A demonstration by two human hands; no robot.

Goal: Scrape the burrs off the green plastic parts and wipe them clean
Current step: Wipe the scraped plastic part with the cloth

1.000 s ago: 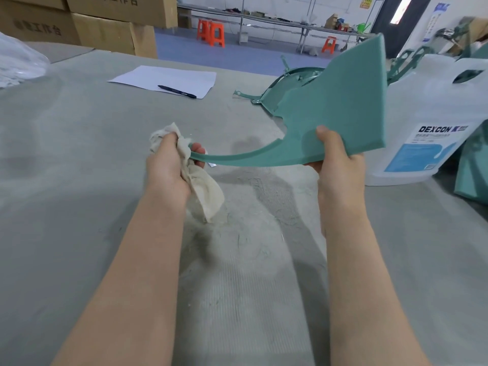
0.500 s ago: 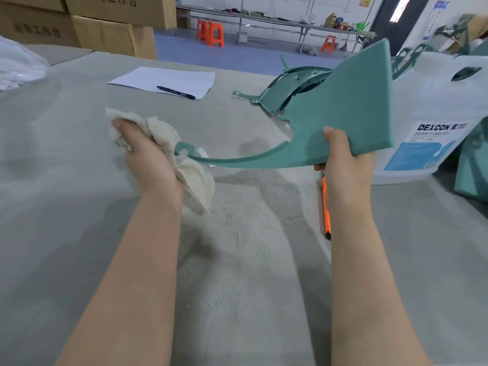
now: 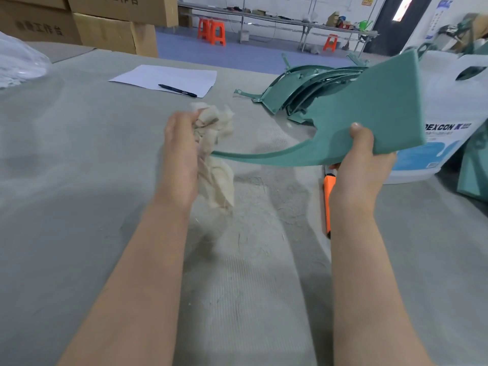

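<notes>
The right hand [image 3: 361, 159] pinched the wide end of the green part [image 3: 369, 114], thumb on top. The left hand [image 3: 182, 154] bunched the rag [image 3: 214, 133] in its curled fingers at the thin tip. That unsupported tip could flex or slip free under wiping pressure.

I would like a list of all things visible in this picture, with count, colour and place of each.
green part: one, green, held up at right
cloth: one, cream, at the part's thin tip
stacked parts: several, green, far on table
scraper: one, orange, on table under right wrist
jug: one, white, far right
paper: one, white, far on table
pen: one, black, on paper
cartons: several, brown, far left
stools: three, orange, background
left hand: grips cloth
right hand: grips green part
</notes>
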